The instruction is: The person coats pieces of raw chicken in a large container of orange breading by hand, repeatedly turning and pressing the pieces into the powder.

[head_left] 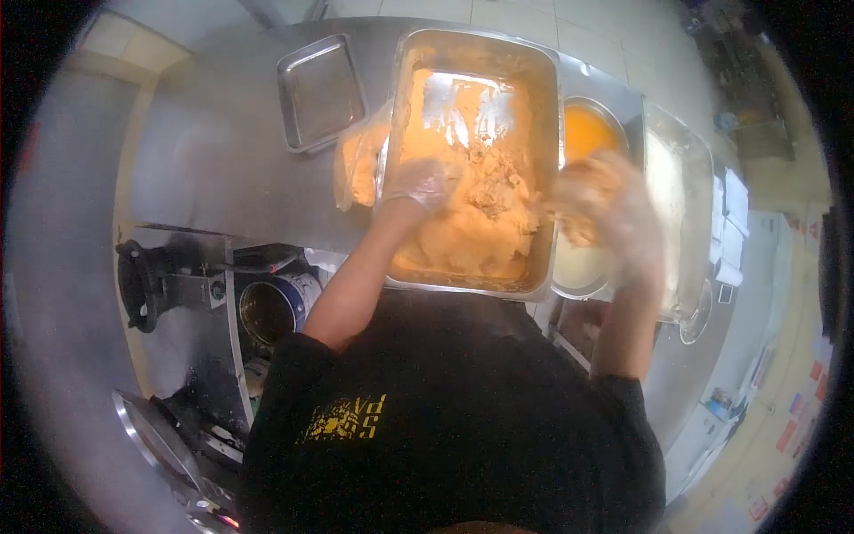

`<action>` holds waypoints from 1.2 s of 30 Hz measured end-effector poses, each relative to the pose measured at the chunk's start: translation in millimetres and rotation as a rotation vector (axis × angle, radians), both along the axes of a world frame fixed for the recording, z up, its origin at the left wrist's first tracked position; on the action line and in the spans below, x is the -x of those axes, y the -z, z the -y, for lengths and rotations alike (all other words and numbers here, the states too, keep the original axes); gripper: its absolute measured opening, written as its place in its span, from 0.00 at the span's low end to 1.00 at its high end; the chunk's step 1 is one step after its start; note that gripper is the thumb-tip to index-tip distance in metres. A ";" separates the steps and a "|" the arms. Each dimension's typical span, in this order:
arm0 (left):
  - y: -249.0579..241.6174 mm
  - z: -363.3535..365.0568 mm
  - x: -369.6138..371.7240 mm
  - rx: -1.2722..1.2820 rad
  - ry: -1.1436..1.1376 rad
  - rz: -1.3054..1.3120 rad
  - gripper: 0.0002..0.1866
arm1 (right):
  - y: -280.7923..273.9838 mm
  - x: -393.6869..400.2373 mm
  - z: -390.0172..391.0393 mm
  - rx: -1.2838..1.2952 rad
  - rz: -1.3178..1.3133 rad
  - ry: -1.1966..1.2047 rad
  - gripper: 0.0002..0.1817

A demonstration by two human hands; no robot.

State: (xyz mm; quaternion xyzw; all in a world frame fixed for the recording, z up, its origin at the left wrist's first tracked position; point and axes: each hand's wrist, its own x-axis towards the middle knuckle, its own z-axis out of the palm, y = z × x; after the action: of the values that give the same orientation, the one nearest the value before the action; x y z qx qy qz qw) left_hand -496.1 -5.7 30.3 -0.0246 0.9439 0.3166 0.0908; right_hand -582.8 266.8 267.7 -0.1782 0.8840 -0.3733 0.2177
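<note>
A deep metal pan (550,98) holds orange breading powder (476,240), heaped toward the near side, with clumpy coated pieces (498,182) in the middle. My left hand (427,182), in a clear plastic glove, is over the left part of the pan at the powder; its fingers are blurred. To the right of the pan, my right hand (627,214) is smeared by motion. It grips a rough, orange-coated piece of food (583,198) above two bowls. The far bowl contains orange liquid (589,127); a pale content (583,267) shows in the near one.
A small metal tray (322,93) lies on the steel counter (213,133) at the left. Beside the pan is a plastic bag of orange powder (360,165). A long container of white flour (663,196) stands at the right. Below the counter sits a large can (298,298).
</note>
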 end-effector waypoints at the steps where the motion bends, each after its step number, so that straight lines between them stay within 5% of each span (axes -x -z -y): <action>1: -1.5 2.6 2.6 -0.017 -0.042 0.031 0.22 | -6.4 4.6 -5.2 -0.017 -0.107 -0.061 0.25; 2: -2.6 5.4 5.6 -0.034 -0.084 0.061 0.21 | -10.1 7.5 -10.0 -0.031 -0.212 -0.113 0.24; 3: -52.4 -6.9 -1.3 -0.059 -0.156 0.124 0.21 | -7.6 2.1 -10.0 -0.028 -0.167 -0.098 0.23; 7: -79.7 -24.2 -8.1 -0.089 -0.371 0.226 0.24 | 19.6 -1.0 24.5 0.064 0.159 0.069 0.20; 10: -50.4 8.6 -20.3 -0.075 -0.083 -0.033 0.30 | 65.1 -5.0 35.7 0.029 0.063 -0.012 0.21; 12: -51.9 10.5 -27.4 -0.247 -0.477 0.144 0.28 | 80.6 -7.4 43.2 -0.130 -0.047 -0.184 0.24; 13: -56.1 11.6 -29.0 -0.331 -0.672 0.229 0.27 | 109.3 -11.8 38.6 -0.161 -0.387 -0.506 0.27; 17: -55.3 7.8 -38.2 -0.437 -0.508 0.156 0.33 | 149.2 -54.6 35.9 -0.243 -0.398 -0.732 0.23; 19: -117.3 -5.6 -41.5 -0.372 -0.377 0.321 0.35 | 135.6 -55.5 45.7 -0.348 -0.391 -0.790 0.21; 22: -69.1 -7.9 -58.3 -0.150 -0.257 0.047 0.37 | 118.6 -51.5 71.1 -0.520 -0.211 -0.649 0.18; 25: -74.2 -13.6 -44.5 0.027 -0.279 0.166 0.35 | 138.7 -49.5 80.9 -0.462 -0.331 -0.642 0.16; 27: -59.8 -0.1 -30.1 -0.053 -0.217 0.242 0.33 | 131.9 -47.8 87.8 -0.564 -0.249 -0.622 0.16; 31: -76.7 5.1 -22.0 -0.348 -0.577 0.407 0.24 | 147.4 -42.0 82.7 -0.752 -0.236 -0.779 0.16; 33: -29.9 8.2 -25.1 -0.763 -0.691 0.225 0.23 | 139.7 -44.8 77.4 -0.694 -0.240 -0.706 0.17; 36: -26.9 6.9 -25.4 -1.169 -0.739 0.146 0.25 | 142.7 -49.1 64.4 -0.609 -0.183 -0.642 0.20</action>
State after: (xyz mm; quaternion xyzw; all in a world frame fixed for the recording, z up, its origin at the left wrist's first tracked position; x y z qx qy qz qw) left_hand -470.7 -12.6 57.2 -0.3124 0.5397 0.7808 0.0385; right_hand -533.7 202.4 125.0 -0.4036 0.8690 0.0075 0.2861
